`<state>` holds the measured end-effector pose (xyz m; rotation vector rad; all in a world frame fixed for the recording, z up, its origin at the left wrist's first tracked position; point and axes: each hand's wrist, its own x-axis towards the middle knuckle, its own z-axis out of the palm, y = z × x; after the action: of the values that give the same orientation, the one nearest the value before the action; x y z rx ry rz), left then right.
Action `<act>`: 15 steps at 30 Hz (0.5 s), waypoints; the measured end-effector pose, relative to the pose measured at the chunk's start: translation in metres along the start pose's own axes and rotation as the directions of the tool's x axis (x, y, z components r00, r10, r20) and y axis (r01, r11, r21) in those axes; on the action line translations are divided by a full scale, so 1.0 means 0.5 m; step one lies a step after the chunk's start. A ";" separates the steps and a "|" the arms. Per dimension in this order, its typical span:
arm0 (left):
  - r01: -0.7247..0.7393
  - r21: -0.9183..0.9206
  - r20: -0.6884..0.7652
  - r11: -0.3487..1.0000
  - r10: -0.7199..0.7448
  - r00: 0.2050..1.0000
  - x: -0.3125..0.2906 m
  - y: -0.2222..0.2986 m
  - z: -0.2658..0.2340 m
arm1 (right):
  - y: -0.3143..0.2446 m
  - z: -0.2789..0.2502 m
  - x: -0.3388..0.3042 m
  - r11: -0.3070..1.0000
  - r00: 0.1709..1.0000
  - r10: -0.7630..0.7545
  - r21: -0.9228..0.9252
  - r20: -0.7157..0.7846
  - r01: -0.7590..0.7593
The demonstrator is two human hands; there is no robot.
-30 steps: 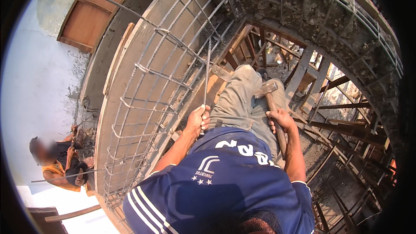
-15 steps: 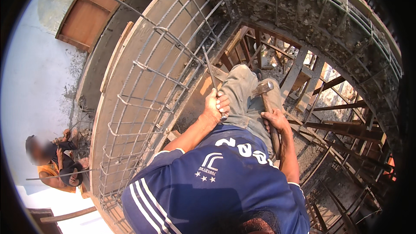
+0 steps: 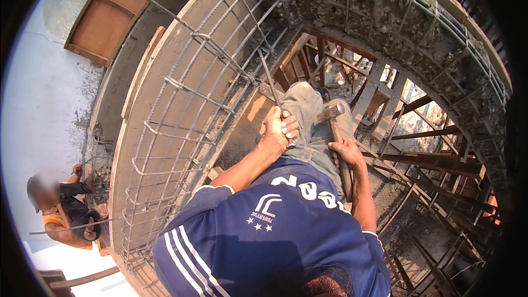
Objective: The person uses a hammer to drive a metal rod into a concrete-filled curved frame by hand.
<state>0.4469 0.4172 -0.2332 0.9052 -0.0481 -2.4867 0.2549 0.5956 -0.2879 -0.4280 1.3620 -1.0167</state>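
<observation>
My left hand [image 3: 280,127] is wrapped around a long steel chisel or rod [image 3: 269,77]. Its far end points up and left to the foot of the rebar cage [image 3: 190,99], beside the concrete; whether it touches cannot be made out. The butt end sticks out just below my fist. Gripped in my right hand [image 3: 345,153] is a hammer [image 3: 331,113], its metal head over my trouser leg and its wooden handle running down toward my waist. A gap separates the hammer head from the chisel.
A rough concrete beam with rebar [image 3: 385,8] curves across the far side. Below on the right are wooden props [image 3: 440,159] and planks with openings between them. A formwork panel [image 3: 159,71] stands behind the cage. Another person [image 3: 66,209] sits at the far left.
My left hand and the chisel have moved slightly to the right, and the chisel leans a little more. My grip on the hammer stays the same. The surroundings have shifted slightly left.
</observation>
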 end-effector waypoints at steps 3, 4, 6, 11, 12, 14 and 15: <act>-0.019 0.019 -0.051 1.000 0.020 0.998 0.018 -0.018 -0.005 | -0.009 0.007 -0.016 0.997 0.996 -0.071 -0.038 -0.046 0.070; -0.027 0.031 -0.069 0.999 0.029 0.997 0.026 -0.026 -0.005 | -0.011 0.007 -0.034 0.992 0.990 -0.123 -0.051 -0.075 0.119; -0.026 0.040 -0.103 0.999 0.030 0.994 0.042 -0.038 0.016 | -0.027 0.000 -0.075 0.976 0.968 -0.213 -0.070 -0.135 0.205; -0.026 -0.003 -0.166 1.000 0.025 0.986 0.131 -0.063 0.119 | -0.167 -0.027 -0.297 0.745 0.656 -0.660 -0.211 -0.366 0.633; -0.057 -0.014 -0.133 0.998 0.055 0.990 0.155 -0.074 0.150 | -0.181 -0.025 -0.342 0.619 0.494 -0.731 -0.154 -0.472 0.770; -0.093 -0.044 -0.122 0.995 0.087 0.989 0.188 -0.094 0.215 | -0.242 -0.023 -0.434 0.238 0.161 -0.890 -0.133 -0.426 0.962; -0.120 -0.044 -0.122 0.992 0.114 0.986 0.198 -0.095 0.234 | -0.258 -0.035 -0.464 0.021 -0.012 -0.935 -0.090 -0.354 0.996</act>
<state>0.2892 0.3986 -0.2102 0.9983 0.0022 -2.3114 0.2194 0.7164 -0.0534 -1.2502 1.0479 -2.5457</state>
